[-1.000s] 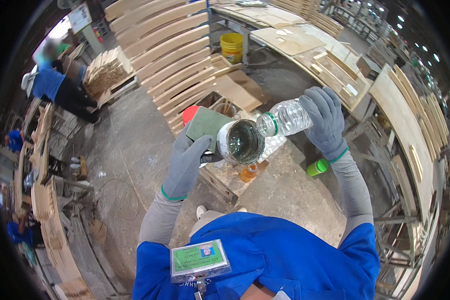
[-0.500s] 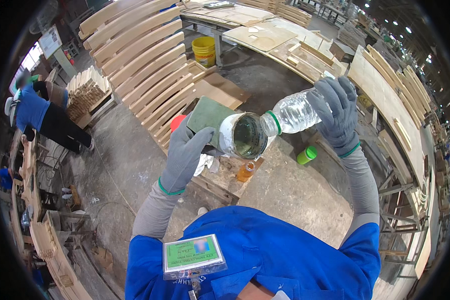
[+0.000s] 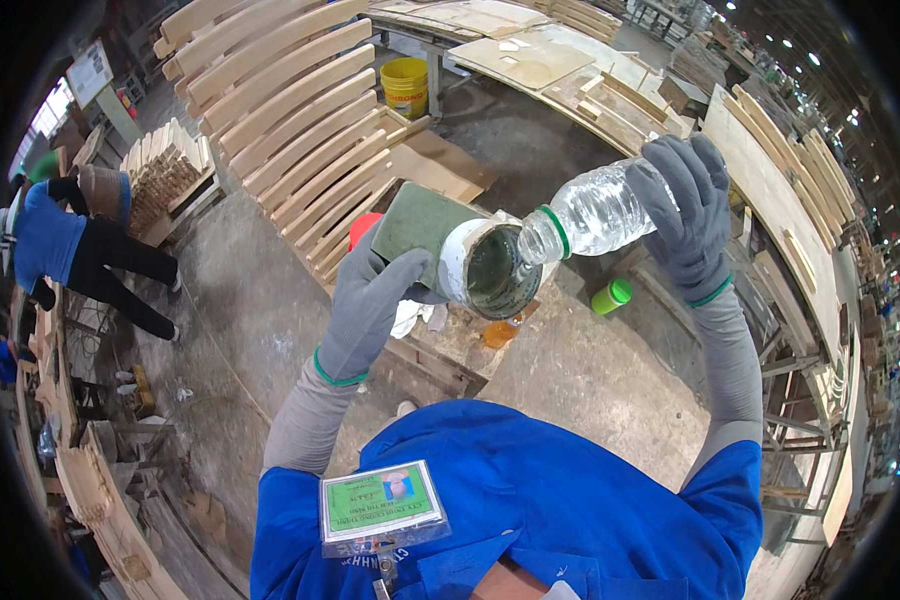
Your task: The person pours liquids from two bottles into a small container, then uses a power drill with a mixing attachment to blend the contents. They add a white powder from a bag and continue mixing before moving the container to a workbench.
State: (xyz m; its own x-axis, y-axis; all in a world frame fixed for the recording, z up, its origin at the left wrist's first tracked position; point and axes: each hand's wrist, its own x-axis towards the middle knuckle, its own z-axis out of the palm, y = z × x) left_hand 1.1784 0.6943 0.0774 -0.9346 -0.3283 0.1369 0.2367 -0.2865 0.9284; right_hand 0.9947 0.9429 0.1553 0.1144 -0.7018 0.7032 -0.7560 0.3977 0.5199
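Concrete floor (image 3: 590, 385) spreads below the cup (image 3: 456, 262); flanking it, the left hand (image 3: 372, 300) clutches a green block (image 3: 422, 226), the right hand (image 3: 686, 215) a bottle (image 3: 598, 212).

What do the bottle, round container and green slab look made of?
Bottle: probably plastic, clear and glossy; see-through walls with bright highlights.
Round container: perhaps plastic or metal, unclear; its white outside is stained.
Green slab: perhaps foam or coated wood; matte face, no shine.

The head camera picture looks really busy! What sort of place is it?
Probably a woodworking workshop or furniture factory: you can see rows of curved wooden slats, a stack of cut wood pieces and big flat boards.
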